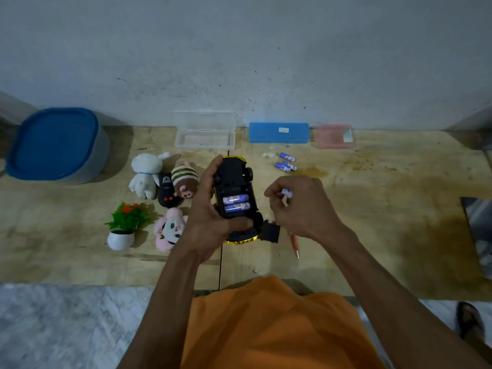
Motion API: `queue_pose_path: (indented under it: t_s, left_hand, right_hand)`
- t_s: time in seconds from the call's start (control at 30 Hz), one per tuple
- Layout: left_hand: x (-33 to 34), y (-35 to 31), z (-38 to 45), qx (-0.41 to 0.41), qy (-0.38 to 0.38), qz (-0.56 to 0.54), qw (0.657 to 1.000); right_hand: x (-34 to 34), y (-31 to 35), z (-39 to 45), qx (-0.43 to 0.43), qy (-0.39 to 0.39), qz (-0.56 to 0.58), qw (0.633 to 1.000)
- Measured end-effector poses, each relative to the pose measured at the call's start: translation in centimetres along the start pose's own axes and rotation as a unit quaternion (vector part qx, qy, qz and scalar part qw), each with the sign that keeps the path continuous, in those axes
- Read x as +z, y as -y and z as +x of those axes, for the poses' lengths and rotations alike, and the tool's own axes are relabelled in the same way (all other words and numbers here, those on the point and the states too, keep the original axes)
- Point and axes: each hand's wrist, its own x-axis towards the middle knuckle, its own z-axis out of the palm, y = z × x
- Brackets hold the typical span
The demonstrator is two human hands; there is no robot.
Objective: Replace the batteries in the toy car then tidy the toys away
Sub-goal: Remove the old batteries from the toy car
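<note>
Orange shirt (266, 328), nearest the lens. Left hand (213, 209): fingers curled around the toy car (234, 193), held upside down above the wooden table (372, 209); open compartment shows two batteries (236, 203). Right hand (298, 206): pinches one battery (286, 193). Three loose batteries (286, 162) behind. Black cover (271, 230), red screwdriver (295, 245) beside car.

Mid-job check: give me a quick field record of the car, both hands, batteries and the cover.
toy car: upside down, compartment open
left hand: grips the car
right hand: pinches one battery
batteries in the car: two, side by side
loose batteries: three on the table, beyond the car
black cover: off, beside the car
screwdriver: on the table
</note>
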Motion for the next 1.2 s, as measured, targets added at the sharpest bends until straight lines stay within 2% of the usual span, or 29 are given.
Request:
queue_pose_path:
  t_s: [0.13,0.27,0.73,1.2]
  left_hand:
    - [1.3,-1.0,0.2,0.012,0.017,0.030,0.999]
    - [2.5,-1.2,0.3,0.018,0.039,0.050,0.998]
    - [1.8,-0.9,0.7,0.012,0.038,0.065,0.997]
    - [2.0,-0.6,0.4,0.021,0.049,0.059,0.997]
  right_hand:
    - [0.5,2.1,0.3,-0.054,-0.003,0.028,0.998]
    - [1.6,3.2,1.0,-0.031,0.038,0.003,0.999]
    - [1.5,2.6,1.0,-0.002,0.041,0.032,0.999]
    - [1.1,2.4,0.7,-0.059,0.030,0.030,0.997]
